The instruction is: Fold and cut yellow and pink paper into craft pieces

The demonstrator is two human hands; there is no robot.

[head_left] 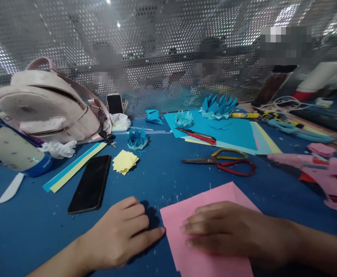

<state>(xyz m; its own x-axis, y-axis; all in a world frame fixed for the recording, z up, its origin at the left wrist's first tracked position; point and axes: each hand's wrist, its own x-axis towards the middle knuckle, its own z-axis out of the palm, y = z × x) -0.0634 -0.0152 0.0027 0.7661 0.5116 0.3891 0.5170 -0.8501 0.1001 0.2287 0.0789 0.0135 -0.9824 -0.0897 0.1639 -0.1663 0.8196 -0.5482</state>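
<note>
Pink paper (203, 200) lies on the blue table in front of me, its near part cut off by the bottom of the view. My right hand (228, 231) rests flat over it, fingers stretched out and pressing on its surface. At the paper's left edge is my left hand (125, 231), with the index fingertip touching that edge. The other visible fingers are curled in and the thumb is hidden. Scissors (214, 161) with one yellow and one red handle lie just beyond the paper. A stack of small yellow paper squares (125, 161) sits past my left hand.
A black phone (90, 184), paper strips (76, 165) and a bottle (15, 146) are at left, before a backpack (50, 104). Blue folded paper crowns (218, 105) and a red utility knife (198, 136) lie behind. A pink glue gun (321, 169) is at right.
</note>
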